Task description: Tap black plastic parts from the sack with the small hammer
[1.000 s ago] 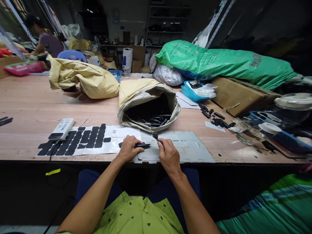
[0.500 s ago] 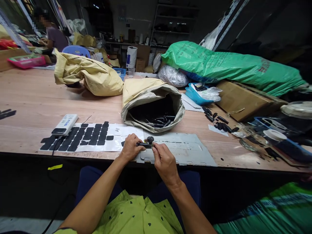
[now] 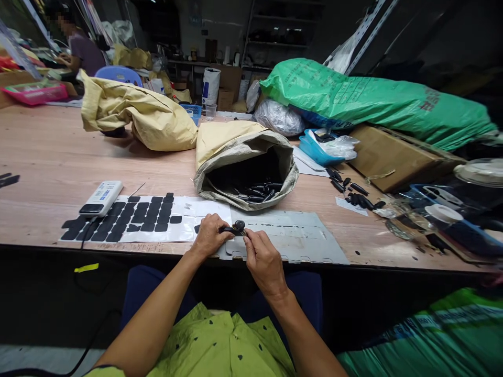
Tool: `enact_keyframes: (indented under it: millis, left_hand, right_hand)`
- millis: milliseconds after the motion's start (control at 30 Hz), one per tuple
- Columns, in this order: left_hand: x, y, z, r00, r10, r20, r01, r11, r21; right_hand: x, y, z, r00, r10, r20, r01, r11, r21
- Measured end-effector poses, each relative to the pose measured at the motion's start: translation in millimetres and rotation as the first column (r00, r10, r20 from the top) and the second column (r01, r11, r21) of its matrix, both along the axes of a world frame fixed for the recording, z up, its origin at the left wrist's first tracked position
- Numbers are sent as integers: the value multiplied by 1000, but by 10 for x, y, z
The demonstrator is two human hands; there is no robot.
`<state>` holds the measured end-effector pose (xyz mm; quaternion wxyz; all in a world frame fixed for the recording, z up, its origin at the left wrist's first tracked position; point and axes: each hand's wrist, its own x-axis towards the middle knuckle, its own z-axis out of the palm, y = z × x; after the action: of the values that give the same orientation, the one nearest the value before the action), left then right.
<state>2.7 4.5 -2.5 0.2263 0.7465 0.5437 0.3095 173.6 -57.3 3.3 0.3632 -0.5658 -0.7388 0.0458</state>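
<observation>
My left hand [image 3: 210,235] is closed around a small black elongated part [image 3: 230,229] at the table's near edge. My right hand [image 3: 264,259] pinches a thin tool with a round black knob [image 3: 239,225] against that part. Both hands sit over a grey sheet [image 3: 298,241]. Just left of them lies a white sheet [image 3: 188,222] carrying several black pads [image 3: 129,220]. Behind the hands an open tan sack [image 3: 245,167] holds several more black parts.
A white handheld device [image 3: 100,198] with a cord rests on the pad sheet. Loose black parts [image 3: 353,196], a cardboard box [image 3: 393,154], green sacks [image 3: 373,102] and plastic containers [image 3: 451,209] crowd the right. A folded tan sack [image 3: 137,115] lies behind left. Another person [image 3: 76,44] works far left.
My right hand has moved left and brought the knobbed tool from apart against the black part in my left hand. The view has shifted slightly.
</observation>
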Motion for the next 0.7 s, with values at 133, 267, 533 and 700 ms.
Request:
enact_keyframes:
  millis: [133,267,533,700]
  left_hand:
    - [0,-6,14,1000,-6,-16,6,1000,-3]
    - [2,-11,28,999,-13,-39,14,1000,4]
    - [-13,-35,52,995,-64,-82,64,998,-1]
    - [-37,-38,58,987,-131,-92,134,991,23]
  right_hand:
    - [22,-5,-32,1000,-10,6,11,1000,-21]
    - [130,104,-31,996,-82,20,82,996,19]
    - [503,434,-159,905,-262,334,236,965,118]
    - [543,467,-250,918,-288,271,267,957,113]
